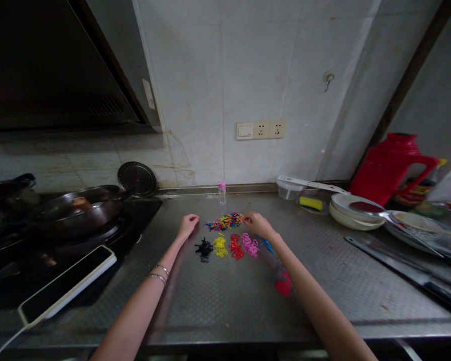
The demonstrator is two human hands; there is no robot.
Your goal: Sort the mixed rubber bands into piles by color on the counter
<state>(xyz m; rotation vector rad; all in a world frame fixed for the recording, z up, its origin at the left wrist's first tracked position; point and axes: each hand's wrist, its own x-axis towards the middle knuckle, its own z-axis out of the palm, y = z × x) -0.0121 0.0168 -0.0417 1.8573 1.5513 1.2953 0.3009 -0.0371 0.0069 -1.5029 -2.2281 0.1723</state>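
The mixed pile of bands (224, 221) is stretched left-to-right on the table (218, 306), just left of the nearer right hand (258, 223), whose grip cannot be told; the left hand (188, 226) is curled together.

Can't read any text here tbh, sticker (148, 94) on the hood (60, 65) and bottle label (413, 198) are too blurry.

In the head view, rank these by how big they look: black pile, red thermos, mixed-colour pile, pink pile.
Largest to smallest:
1. Red thermos
2. Mixed-colour pile
3. Pink pile and black pile: too alike to rank
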